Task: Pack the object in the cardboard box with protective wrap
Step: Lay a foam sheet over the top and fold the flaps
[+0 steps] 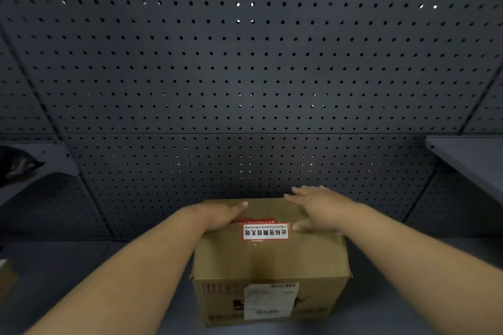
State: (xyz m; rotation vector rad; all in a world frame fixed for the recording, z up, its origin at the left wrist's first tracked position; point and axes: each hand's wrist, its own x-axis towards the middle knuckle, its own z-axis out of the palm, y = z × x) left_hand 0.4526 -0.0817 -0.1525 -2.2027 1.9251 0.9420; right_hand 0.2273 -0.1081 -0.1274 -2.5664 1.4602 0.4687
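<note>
Box (269, 261): closed, flaps down, on the surface (81, 266) at centre, directly below both hands. Left hand (223, 216): flat on the top, left of the seam. Right hand (318, 208): fingers straight, pressing right of the seam. Both equally near. Object: unseen, presumably inside.

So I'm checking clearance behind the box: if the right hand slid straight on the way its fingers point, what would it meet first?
The right hand lies flat on the closed cardboard box, fingers pointing forward and slightly left. Past the box's far edge, the first thing would likely be the dark pegboard wall, though the gap behind the box is hard to judge.
</note>
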